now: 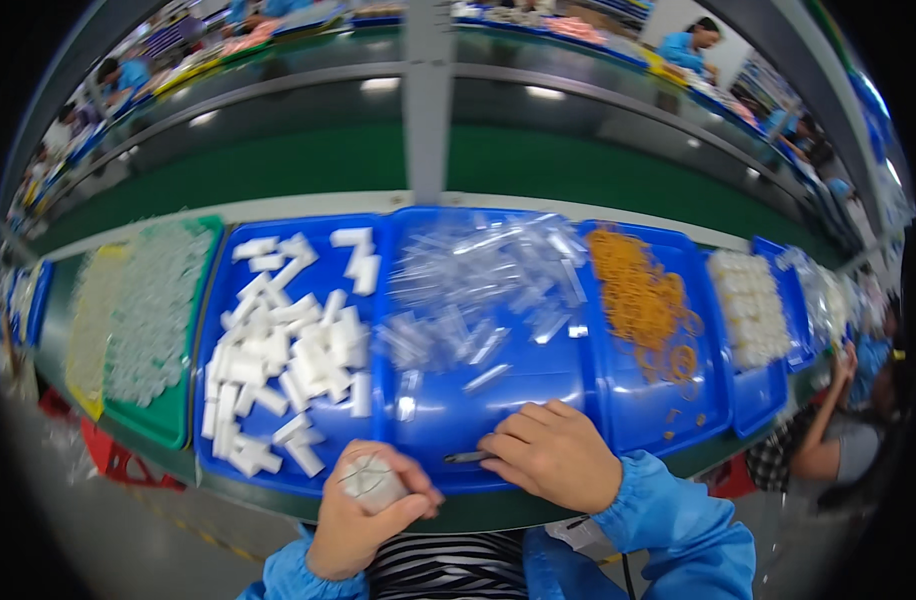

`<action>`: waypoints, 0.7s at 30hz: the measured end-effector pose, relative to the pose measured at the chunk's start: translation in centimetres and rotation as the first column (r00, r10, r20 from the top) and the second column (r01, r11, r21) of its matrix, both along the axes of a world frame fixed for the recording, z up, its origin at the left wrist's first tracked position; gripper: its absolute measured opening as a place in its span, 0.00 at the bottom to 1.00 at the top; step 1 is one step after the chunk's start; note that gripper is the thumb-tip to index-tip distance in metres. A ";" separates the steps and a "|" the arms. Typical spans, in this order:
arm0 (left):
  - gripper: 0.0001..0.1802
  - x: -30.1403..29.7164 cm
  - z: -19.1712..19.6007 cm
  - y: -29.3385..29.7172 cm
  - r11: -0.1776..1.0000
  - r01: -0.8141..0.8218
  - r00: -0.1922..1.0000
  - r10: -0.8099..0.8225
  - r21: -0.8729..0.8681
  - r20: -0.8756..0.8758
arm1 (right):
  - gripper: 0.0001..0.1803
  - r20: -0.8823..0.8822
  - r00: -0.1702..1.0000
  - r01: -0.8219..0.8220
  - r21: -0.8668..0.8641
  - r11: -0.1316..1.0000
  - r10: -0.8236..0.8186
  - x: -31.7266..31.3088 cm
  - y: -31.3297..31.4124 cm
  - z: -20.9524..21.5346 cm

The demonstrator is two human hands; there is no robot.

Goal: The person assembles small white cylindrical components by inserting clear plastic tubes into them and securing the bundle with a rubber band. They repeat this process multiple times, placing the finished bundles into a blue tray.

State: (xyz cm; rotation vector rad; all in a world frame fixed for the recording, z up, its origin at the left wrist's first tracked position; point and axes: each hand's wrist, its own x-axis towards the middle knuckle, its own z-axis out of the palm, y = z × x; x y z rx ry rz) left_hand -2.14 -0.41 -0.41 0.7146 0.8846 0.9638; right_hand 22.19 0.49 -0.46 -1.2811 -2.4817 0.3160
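At the near edge of the middle blue tray (448, 410), the left hand (363, 515) gripped a small white bundle (371, 482) while the right hand (550, 452) pinched a dark tool (466, 458); binding appeared underway, next needing steady alignment.

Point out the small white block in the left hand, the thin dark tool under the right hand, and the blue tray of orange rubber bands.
small white block (371, 481), head view, its top face.
thin dark tool (465, 458), head view, its bare tip.
blue tray of orange rubber bands (633, 415), head view, bare floor.
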 end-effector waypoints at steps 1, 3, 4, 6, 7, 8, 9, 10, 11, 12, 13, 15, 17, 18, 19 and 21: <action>0.24 -0.4 -0.1 0.0 0.998 0.056 0.998 -0.056 -0.016 -0.003 | 0.08 -0.042 0.998 0.047 -0.007 0.999 -0.047 0.7 0.0 0.5; 0.24 -1.0 -0.4 -0.2 0.996 0.089 0.994 -0.090 -0.018 -0.060 | 0.07 -0.048 0.979 0.203 0.117 0.972 -0.198 3.3 0.2 1.1; 0.24 -0.8 -0.5 -0.3 0.997 0.081 0.991 -0.082 -0.010 -0.107 | 0.07 -0.060 0.963 0.268 0.176 0.947 -0.262 4.9 0.3 1.3; 0.24 -0.6 -0.7 -0.1 0.995 0.098 0.984 -0.094 0.013 -0.153 | 0.06 -0.112 0.886 0.459 0.332 0.824 -0.449 9.1 0.2 1.0; 0.23 -0.4 -0.7 0.1 0.992 0.124 0.982 -0.118 0.030 -0.147 | 0.07 -0.087 0.826 0.552 0.319 0.770 -0.556 11.1 -0.6 1.2; 0.23 -0.3 -0.7 0.3 0.989 0.142 0.981 -0.134 0.047 -0.143 | 0.07 -0.062 0.758 0.633 0.310 0.710 -0.649 12.5 -1.0 1.2; 0.22 -0.1 -0.6 0.4 0.991 0.128 0.979 -0.122 0.028 -0.161 | 0.07 -0.087 0.755 0.644 0.283 0.711 -0.650 13.0 -1.2 0.9; 0.20 0.2 -0.5 0.4 0.994 0.112 0.978 -0.109 0.009 -0.178 | 0.07 -0.111 0.752 0.653 0.256 0.712 -0.650 13.4 -1.5 0.5; 0.19 0.3 -0.4 0.4 0.996 0.093 0.975 -0.093 -0.011 -0.204 | 0.07 -0.140 0.749 0.661 0.223 0.717 -0.647 13.6 -1.5 0.0; 0.18 0.6 -0.2 0.4 0.994 0.107 0.973 -0.113 -0.038 -0.203 | 0.08 -0.084 0.776 0.623 0.264 0.737 -0.625 13.4 -1.1 -0.2; 0.16 0.9 0.0 0.6 0.991 0.120 0.971 -0.131 -0.064 -0.202 | 0.08 -0.027 0.798 0.581 0.302 0.756 -0.602 12.8 -0.6 -0.4; 0.14 1.1 0.4 0.7 0.985 0.153 0.962 -0.166 -0.074 -0.216 | 0.09 0.136 0.808 0.506 0.338 0.794 -0.573 12.6 0.1 -1.3; 0.13 1.2 0.5 0.6 0.983 0.181 0.952 -0.186 -0.042 -0.243 | 0.08 0.194 0.766 0.517 0.382 0.766 -0.613 12.6 0.9 -2.6; 0.12 1.1 0.6 0.6 0.982 0.186 0.947 -0.191 -0.042 -0.257 | 0.08 0.222 0.744 0.517 0.406 0.754 -0.630 12.4 1.2 -2.8; 0.12 1.1 0.7 0.6 0.981 0.191 0.943 -0.196 -0.042 -0.271 | 0.07 0.144 0.757 0.552 0.381 0.742 -0.637 12.4 1.1 -2.7; 0.11 0.9 0.9 0.4 0.980 0.185 0.939 -0.197 -0.069 -0.281 | 0.06 -0.009 0.776 0.601 0.314 0.735 -0.631 12.5 1.0 -2.2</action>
